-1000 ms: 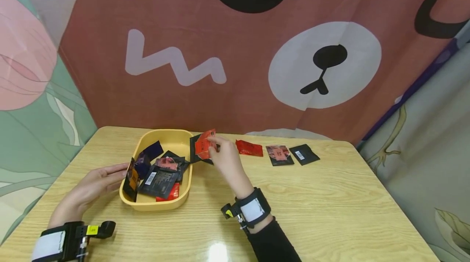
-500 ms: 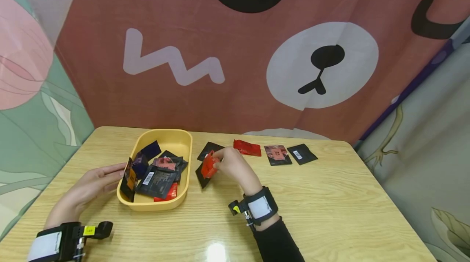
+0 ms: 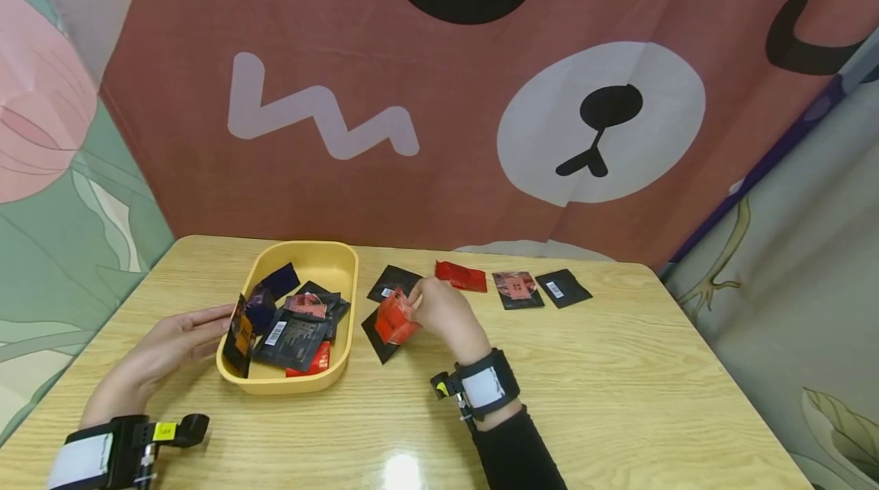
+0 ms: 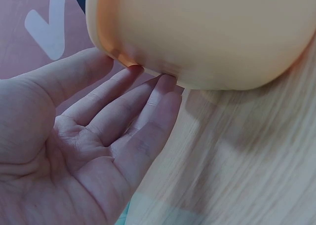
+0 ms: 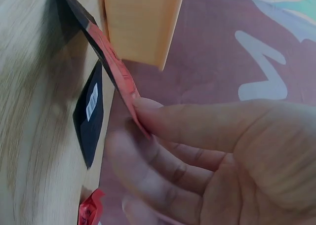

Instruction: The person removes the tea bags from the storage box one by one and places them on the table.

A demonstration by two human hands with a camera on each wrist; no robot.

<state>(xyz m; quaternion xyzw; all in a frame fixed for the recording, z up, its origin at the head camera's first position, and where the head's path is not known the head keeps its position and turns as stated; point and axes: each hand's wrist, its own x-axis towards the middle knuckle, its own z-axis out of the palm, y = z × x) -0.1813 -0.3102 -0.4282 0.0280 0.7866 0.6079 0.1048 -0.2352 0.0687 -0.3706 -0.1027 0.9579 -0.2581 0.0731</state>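
Note:
A yellow plastic basket (image 3: 346, 356) stands on the left of the table, holding several dark sachets, one with a barcode (image 3: 291, 341), and a red one (image 3: 318, 362). My left hand (image 3: 175, 345) rests with extended fingers against the basket's left side; in the left wrist view its fingertips (image 4: 168, 81) are at the lower edge. My right hand (image 3: 446, 316) pinches a red sachet (image 3: 396, 316) between thumb and fingers, just right of the basket. A black sachet (image 3: 379, 345) shows directly beneath the red one, overlapping it in both views.
Behind the held sachet lies a black sachet (image 3: 394, 282) with a barcode. Farther right along the table's back are a red sachet (image 3: 462, 276), a black one with a pink label (image 3: 518, 290) and a plain black one (image 3: 564, 288). A curtain (image 3: 330, 200) hangs behind the table.
My right hand has drawn the red sachet away from the basket's right rim, toward the near side and slightly right. A barcoded black sachet behind it has come into view. My left hand stays put.

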